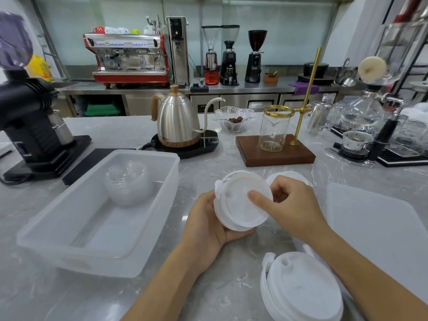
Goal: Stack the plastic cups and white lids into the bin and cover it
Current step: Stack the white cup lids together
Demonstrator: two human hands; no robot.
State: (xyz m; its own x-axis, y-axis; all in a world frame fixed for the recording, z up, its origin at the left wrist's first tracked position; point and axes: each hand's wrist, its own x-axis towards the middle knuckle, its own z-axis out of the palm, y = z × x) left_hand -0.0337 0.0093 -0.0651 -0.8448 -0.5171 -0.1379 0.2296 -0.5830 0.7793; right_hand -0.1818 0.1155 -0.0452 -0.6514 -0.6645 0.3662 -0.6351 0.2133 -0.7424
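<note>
A translucent plastic bin (58,232) stands open at the left of the counter. Inside it, at the far end, lies a stack of clear plastic pieces (128,184). My left hand (206,223) grips a small stack of white lids (240,205) from below and the left side, just right of the bin. My right hand (289,205) pinches the top lid of that stack, thumb on its face. Another white lid (287,176) lies behind my right hand. A further pile of white lids (303,290) lies at the front right. The bin's flat cover (379,230) rests at the right.
A steel gooseneck kettle (177,119) on its black base, a glass jug on a wooden pour-over stand (275,154) and a glass dish (234,120) stand behind. A black grinder (30,126) is at the left, glassware and siphon gear (370,126) at the right.
</note>
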